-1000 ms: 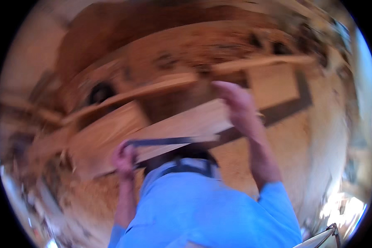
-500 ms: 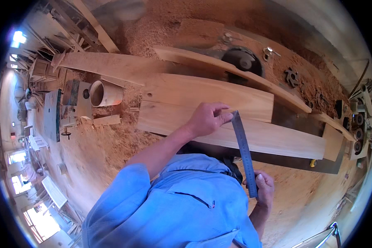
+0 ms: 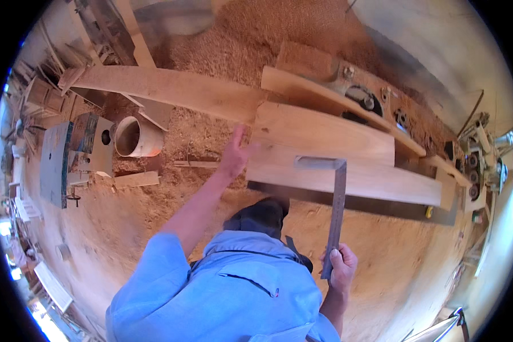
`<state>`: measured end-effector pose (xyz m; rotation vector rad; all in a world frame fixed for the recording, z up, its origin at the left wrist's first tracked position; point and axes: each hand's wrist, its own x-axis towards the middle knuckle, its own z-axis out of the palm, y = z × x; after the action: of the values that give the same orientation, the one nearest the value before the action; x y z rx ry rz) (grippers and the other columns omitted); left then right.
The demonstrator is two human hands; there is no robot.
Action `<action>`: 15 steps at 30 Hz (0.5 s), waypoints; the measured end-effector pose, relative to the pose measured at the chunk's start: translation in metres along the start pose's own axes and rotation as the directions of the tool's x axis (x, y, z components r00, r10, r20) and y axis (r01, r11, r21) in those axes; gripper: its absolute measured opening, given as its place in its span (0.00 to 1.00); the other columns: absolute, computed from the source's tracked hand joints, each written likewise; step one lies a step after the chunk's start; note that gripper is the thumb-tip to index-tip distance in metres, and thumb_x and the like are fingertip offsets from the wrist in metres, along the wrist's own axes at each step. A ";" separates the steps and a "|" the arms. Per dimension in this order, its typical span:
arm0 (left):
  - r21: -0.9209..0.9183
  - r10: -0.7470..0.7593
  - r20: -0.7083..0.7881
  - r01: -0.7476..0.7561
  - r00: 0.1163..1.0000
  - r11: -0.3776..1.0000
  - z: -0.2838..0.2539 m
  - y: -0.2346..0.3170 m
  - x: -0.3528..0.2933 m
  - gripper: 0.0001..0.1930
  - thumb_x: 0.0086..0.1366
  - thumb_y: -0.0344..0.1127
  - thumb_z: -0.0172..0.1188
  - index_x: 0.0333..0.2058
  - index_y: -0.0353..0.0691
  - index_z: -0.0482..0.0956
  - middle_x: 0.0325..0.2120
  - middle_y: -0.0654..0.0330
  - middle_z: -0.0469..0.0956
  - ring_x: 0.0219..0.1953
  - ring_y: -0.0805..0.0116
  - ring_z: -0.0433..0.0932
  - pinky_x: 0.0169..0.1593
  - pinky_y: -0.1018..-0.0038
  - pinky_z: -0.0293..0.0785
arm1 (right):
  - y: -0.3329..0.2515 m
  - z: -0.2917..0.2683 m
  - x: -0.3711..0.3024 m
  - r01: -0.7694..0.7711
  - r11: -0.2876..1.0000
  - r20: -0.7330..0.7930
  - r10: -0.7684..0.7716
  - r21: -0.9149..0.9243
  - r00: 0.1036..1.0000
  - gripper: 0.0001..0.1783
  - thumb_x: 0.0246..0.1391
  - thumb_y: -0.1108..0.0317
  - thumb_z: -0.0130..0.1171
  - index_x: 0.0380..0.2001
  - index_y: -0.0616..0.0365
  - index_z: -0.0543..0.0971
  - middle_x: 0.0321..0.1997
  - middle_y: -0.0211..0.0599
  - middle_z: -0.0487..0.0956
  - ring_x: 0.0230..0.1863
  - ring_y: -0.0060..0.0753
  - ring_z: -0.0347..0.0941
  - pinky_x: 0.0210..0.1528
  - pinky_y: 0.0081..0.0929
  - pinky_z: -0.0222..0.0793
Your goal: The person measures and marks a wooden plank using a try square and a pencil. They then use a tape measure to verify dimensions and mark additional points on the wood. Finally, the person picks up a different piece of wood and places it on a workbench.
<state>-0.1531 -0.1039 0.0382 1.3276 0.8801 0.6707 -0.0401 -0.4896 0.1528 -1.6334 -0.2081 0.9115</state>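
My right hand grips the lower end of a metal try square, its long graduated blade upright and its shorter arm pointing left over the boards. My left hand, slightly blurred, is empty with fingers apart at the left end of the boards; whether it touches them I cannot tell. Two wide wooden boards lie side by side on a dark table: a farther one and a paler, longer one nearer me. Another plank lies along their far side.
Behind the far plank is a round saw blade, partly hidden, amid sawdust. A yellow tape measure rests by the table's right edge. At left stand a pale bucket and a machine. A long board extends beyond the table's left end.
My left hand has let go of the square's upper end and moved left to the boards' end. My right hand still holds the square, now turned so its short arm shows.
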 end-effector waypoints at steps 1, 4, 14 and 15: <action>-0.031 -0.064 0.092 0.067 0.994 0.997 0.002 -0.006 -0.004 0.51 0.57 0.37 0.67 0.69 0.26 0.43 0.71 0.42 0.48 0.73 0.55 0.47 0.73 0.66 0.44 | 0.004 0.018 -0.015 -0.015 0.999 -0.053 0.017 0.043 0.998 0.13 0.62 0.61 0.59 0.37 0.61 0.78 0.25 0.36 0.80 0.23 0.21 0.72 0.26 0.19 0.67; 0.200 -0.039 0.089 0.021 0.995 0.980 0.021 -0.017 -0.012 0.50 0.60 0.35 0.64 0.71 0.30 0.38 0.70 0.44 0.52 0.68 0.55 0.59 0.68 0.68 0.56 | 0.010 0.056 -0.051 -0.040 0.993 -0.205 0.062 0.110 0.977 0.09 0.63 0.66 0.55 0.36 0.61 0.77 0.25 0.36 0.80 0.23 0.20 0.72 0.25 0.19 0.67; 0.215 0.102 0.180 -0.141 0.978 0.966 -0.021 -0.029 -0.056 0.40 0.59 0.32 0.64 0.67 0.31 0.55 0.59 0.46 0.68 0.62 0.52 0.68 0.66 0.64 0.62 | 0.016 0.147 -0.049 -0.064 0.989 -0.465 0.118 0.130 0.878 0.08 0.62 0.65 0.55 0.36 0.59 0.76 0.22 0.31 0.76 0.20 0.21 0.69 0.22 0.19 0.64; 0.042 0.014 0.254 -0.025 0.967 0.999 -0.033 -0.024 -0.054 0.36 0.62 0.32 0.62 0.66 0.32 0.57 0.59 0.48 0.69 0.60 0.56 0.69 0.65 0.65 0.63 | 0.010 0.166 -0.031 -0.061 0.991 -0.486 0.111 0.117 0.867 0.08 0.61 0.65 0.54 0.35 0.59 0.76 0.22 0.29 0.75 0.19 0.21 0.68 0.21 0.19 0.63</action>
<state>-0.2108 -0.1351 0.0224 1.4275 0.6779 0.4844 -0.1737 -0.3851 0.1577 -1.7366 0.2629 0.5312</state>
